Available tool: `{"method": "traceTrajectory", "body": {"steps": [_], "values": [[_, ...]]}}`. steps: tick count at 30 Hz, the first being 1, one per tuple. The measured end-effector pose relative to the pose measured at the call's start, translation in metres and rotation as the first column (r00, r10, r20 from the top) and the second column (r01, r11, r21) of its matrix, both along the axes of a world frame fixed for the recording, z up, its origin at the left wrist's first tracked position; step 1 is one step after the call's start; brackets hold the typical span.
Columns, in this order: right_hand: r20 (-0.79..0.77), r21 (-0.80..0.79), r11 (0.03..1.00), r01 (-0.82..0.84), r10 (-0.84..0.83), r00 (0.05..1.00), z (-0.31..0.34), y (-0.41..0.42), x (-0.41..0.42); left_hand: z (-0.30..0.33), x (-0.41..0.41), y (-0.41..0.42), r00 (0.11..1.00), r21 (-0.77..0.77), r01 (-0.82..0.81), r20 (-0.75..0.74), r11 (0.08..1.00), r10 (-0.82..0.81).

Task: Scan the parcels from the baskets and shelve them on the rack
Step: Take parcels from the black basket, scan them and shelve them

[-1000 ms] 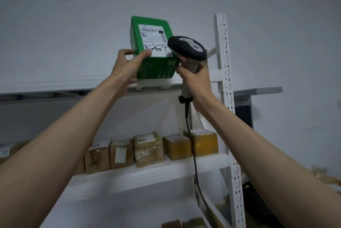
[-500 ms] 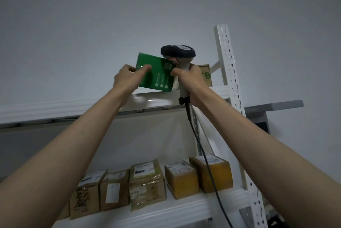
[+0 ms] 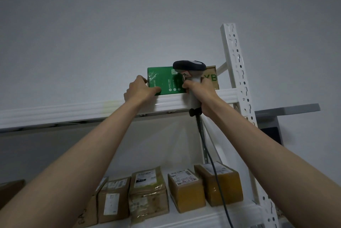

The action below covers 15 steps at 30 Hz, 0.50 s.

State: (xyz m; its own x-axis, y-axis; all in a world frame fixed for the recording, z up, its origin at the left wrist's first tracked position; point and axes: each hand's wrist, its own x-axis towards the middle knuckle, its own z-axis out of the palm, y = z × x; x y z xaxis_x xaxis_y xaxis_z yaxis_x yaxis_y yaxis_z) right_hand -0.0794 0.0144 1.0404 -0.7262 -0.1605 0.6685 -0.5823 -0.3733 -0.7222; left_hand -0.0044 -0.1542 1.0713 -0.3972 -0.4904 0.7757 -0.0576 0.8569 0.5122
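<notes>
Lower shelf [image 3: 203, 217] below the green parcel: a row of brown parcels [image 3: 186, 190] side by side along its front edge. Top shelf [image 3: 73, 111]: front lip bare left of the green parcel [image 3: 166, 80], which sits at the lip. Left hand [image 3: 140, 90], grip closed around its left end, thumb on the front face. Right hand [image 3: 203, 94], grip closed on the scanner [image 3: 190, 67], touches its right end. Brown box [image 3: 212, 78] just right, rack upright [image 3: 238, 80] beyond.

Brown carton [image 3: 212, 78] on top shelf: green letters "YB" legible. Label on lower-shelf parcel [image 3: 147, 190]: "018" faintly readable. Remaining labels too small to read.
</notes>
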Motion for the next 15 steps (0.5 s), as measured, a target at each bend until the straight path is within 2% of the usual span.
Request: {"method": "traceTrajectory", "body": {"steps": [9,12,15], "values": [[-0.044,0.059,0.998,0.03,-0.027,0.999,-0.01,0.007,0.009,-0.005,-0.005,0.0,0.993,-0.123,-0.061,0.091,0.991,0.072],[-0.048,0.053,0.999,0.007,-0.005,0.999,-0.02,0.01,0.014,-0.015,0.002,-0.001,0.998,-0.126,0.035,-0.043,0.991,-0.041],[-0.026,0.036,0.996,-0.08,0.081,0.996,-0.037,0.017,0.026,-0.031,0.016,-0.002,0.966,-0.243,0.079,-0.22,0.967,-0.134]]}}
